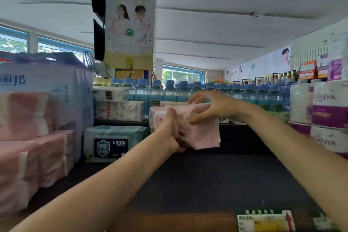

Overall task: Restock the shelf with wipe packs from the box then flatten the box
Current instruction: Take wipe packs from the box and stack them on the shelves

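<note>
Two hands, left (170, 130) and right (209, 107), each grip closed on one pink wipe pack (199, 130) above shelf (207, 175).

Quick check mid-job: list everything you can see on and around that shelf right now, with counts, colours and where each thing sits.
pink wipe pack: one, pink, held above the dark shelf, centre
teal wipe pack: one, pale teal with navy label, on the shelf, left of centre
pink packs: stacked, count unclear, far left
large wrapped bundle: one, pale lilac, behind the pink packs
tissue packs: two stacked, white, behind the teal wipe pack
water bottles: many, blue caps, back row
paper rolls: stacked, white and purple, right
price tag: one, green and yellow, shelf front edge
left hand: grip on the pack's left end
right hand: grip on the pack's top
</note>
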Motion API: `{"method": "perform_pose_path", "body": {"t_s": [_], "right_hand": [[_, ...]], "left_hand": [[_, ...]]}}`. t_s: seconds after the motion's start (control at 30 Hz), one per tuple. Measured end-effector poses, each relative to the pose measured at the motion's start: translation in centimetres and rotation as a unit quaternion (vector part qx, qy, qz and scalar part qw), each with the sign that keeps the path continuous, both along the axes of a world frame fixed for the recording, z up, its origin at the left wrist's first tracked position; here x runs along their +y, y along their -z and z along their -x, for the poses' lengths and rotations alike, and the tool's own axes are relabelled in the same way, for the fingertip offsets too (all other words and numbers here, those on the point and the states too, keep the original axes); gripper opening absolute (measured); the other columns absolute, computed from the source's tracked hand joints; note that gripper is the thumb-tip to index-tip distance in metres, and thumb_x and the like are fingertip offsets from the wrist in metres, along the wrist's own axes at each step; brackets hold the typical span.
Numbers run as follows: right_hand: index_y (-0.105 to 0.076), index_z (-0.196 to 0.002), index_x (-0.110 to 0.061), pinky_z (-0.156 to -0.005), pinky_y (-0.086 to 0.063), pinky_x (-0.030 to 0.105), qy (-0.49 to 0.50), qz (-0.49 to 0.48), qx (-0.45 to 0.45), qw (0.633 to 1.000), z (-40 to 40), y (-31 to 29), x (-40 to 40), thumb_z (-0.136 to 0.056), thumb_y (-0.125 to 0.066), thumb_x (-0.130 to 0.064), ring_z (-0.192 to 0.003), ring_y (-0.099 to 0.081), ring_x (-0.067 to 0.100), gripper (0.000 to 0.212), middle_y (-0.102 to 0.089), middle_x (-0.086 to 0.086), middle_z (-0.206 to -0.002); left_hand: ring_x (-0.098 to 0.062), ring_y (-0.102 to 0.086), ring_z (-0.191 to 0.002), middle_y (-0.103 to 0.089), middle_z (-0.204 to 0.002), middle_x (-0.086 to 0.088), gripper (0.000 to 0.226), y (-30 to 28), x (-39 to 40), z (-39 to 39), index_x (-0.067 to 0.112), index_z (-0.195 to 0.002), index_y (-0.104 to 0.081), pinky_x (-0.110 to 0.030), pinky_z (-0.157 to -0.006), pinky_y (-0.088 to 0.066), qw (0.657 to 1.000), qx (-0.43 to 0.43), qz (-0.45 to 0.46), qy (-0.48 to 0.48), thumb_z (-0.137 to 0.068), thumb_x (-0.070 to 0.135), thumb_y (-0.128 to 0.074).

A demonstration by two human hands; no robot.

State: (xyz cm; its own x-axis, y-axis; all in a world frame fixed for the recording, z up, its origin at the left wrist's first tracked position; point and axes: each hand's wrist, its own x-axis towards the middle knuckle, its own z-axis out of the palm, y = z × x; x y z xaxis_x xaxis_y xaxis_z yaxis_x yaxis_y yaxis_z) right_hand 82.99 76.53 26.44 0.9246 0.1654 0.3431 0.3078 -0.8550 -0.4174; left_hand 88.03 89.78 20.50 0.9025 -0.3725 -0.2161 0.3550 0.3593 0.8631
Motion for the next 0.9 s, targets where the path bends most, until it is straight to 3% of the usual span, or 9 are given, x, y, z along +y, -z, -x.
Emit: {"method": "perform_pose_path", "body": {"t_s": [0.1,0.17,0.23,0.33,0.43,0.5,0.6,0.73,0.9], "right_hand": [[-0.055,-0.115,-0.032,-0.081,-0.037,0.018,0.006,0.045,0.073,0.996,-2.4,1.6,-1.7,-0.072,-0.078,-0.033,-0.118,-0.049,0.013,0.050,-0.056,-0.010,-0.118],[-0.050,-0.123,-0.037,-0.094,-0.036,0.024,0.024,0.145,0.144,0.979,-3.6,3.0,-2.4,-0.072,-0.077,-0.037,-0.124,-0.042,0.012,0.057,-0.048,-0.011,-0.131],[-0.046,-0.128,-0.041,-0.104,-0.036,0.030,0.044,0.189,0.183,0.964,-3.9,3.7,-2.4,-0.073,-0.076,-0.037,-0.128,-0.037,0.013,0.063,-0.040,-0.011,-0.140],[-0.041,-0.134,-0.043,-0.109,-0.035,0.036,0.065,0.237,0.187,0.951,-3.8,3.4,-1.7,-0.075,-0.075,-0.034,-0.134,-0.033,0.018,0.069,-0.036,-0.007,-0.146],[-0.031,-0.141,-0.037,-0.106,-0.038,0.038,0.104,0.278,0.202,0.933,-3.8,3.5,-0.6,-0.073,-0.074,-0.044,-0.132,-0.037,0.022,0.081,-0.033,-0.003,-0.148],[-0.027,-0.144,-0.033,-0.104,-0.041,0.039,0.115,0.303,0.203,0.924,-3.8,4.6,0.2,-0.069,-0.073,-0.054,-0.126,-0.044,0.023,0.090,-0.040,-0.001,-0.143],[-0.024,-0.144,-0.037,-0.097,-0.046,0.040,0.128,0.329,0.132,0.926,-4.3,6.1,0.2,-0.069,-0.072,-0.052,-0.117,-0.051,0.025,0.090,-0.049,0.002,-0.134],[-0.025,-0.144,-0.040,-0.090,-0.048,0.034,0.162,0.350,0.084,0.919,-5.8,6.3,-1.2,-0.082,-0.066,-0.029,-0.119,-0.050,0.026,0.075,-0.046,0.003,-0.138],[-0.042,-0.139,-0.027,-0.086,-0.045,0.029,0.151,0.349,0.066,0.922,-7.1,5.7,-1.5,-0.083,-0.064,-0.014,-0.110,-0.054,0.023,0.062,-0.053,0.006,-0.132]], "left_hand": [[-0.035,-0.059,-0.104,-0.054,-0.122,-0.023,0.073,2.3,1.0,-0.6,0.004,-0.135,-0.035,-0.045,-0.074,-0.056,0.984,0.011,-0.086,0.155,-0.086,0.055,-0.051],[-0.026,-0.065,-0.089,-0.062,-0.106,-0.020,0.062,2.3,2.6,-1.1,-0.002,-0.131,-0.041,-0.036,-0.073,-0.058,0.933,-0.071,-0.267,0.230,-0.089,0.041,-0.054],[-0.019,-0.064,-0.083,-0.066,-0.096,-0.014,0.038,1.1,3.7,-1.7,-0.004,-0.116,-0.055,-0.030,-0.077,-0.055,0.873,-0.211,-0.408,0.165,-0.092,0.025,-0.055],[-0.022,-0.058,-0.106,-0.060,-0.119,-0.011,0.041,-0.4,4.7,-3.1,0.004,-0.125,-0.053,-0.031,-0.089,-0.048,0.683,-0.452,-0.573,-0.028,-0.087,0.018,-0.061],[-0.023,-0.038,-0.131,-0.040,-0.143,-0.004,0.066,0.6,4.7,-4.8,0.018,-0.140,-0.035,-0.036,-0.109,-0.033,0.478,-0.546,-0.687,0.030,-0.083,0.025,-0.065],[-0.021,-0.033,-0.135,-0.035,-0.146,-0.002,0.075,1.3,4.5,-5.6,0.020,-0.144,-0.025,-0.038,-0.113,-0.026,0.391,-0.524,-0.752,0.086,-0.082,0.026,-0.067],[-0.023,-0.039,-0.132,-0.040,-0.143,-0.004,0.077,1.0,3.8,-6.7,0.019,-0.142,-0.027,-0.039,-0.110,-0.031,0.358,-0.512,-0.775,0.097,-0.079,0.029,-0.070],[-0.024,-0.048,-0.120,-0.050,-0.133,-0.004,0.070,-0.2,3.1,-6.8,0.019,-0.132,-0.040,-0.037,-0.100,-0.042,0.402,-0.491,-0.767,0.096,-0.074,0.038,-0.074],[-0.025,-0.057,-0.107,-0.060,-0.119,-0.007,0.054,0.2,1.6,-5.5,0.010,-0.119,-0.053,-0.035,-0.088,-0.043,0.316,-0.491,-0.811,0.039,-0.088,0.054,-0.049]]}}
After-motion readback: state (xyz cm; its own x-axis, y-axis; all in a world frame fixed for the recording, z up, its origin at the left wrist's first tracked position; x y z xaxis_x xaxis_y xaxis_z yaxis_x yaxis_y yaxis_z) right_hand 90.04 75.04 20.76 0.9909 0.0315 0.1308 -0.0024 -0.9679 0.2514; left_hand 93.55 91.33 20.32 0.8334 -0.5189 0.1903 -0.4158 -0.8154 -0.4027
